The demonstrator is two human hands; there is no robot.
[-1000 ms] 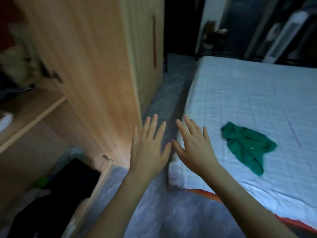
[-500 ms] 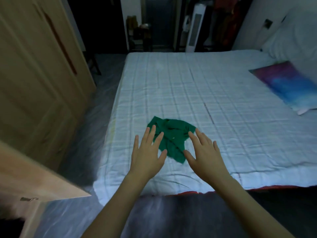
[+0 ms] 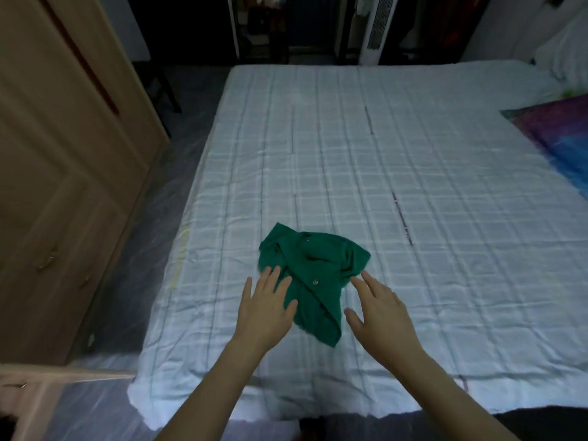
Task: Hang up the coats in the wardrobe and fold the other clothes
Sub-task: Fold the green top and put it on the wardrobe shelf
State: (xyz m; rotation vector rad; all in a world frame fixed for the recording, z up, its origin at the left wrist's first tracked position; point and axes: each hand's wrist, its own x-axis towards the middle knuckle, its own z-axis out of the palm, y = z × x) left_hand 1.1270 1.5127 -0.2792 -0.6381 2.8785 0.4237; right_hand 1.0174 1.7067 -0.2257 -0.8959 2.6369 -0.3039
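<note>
Green crumpled shirt point(image 3: 313, 281) lies on the checked quilted bed point(image 3: 413, 202); left hand point(image 3: 264, 310) and right hand point(image 3: 378, 313) hover flat, fingers spread, grasping nothing.

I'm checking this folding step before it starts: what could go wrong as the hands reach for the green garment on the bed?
1. The green garment lies crumpled with a button showing, so folding it without spreading it flat first would likely trap creases.
2. It sits near the bed's foot edge; pulling it toward the body could drag it off.
3. The left hand and right hand are open on either side, gripping nothing; a one-sided grab may bunch it further.
</note>
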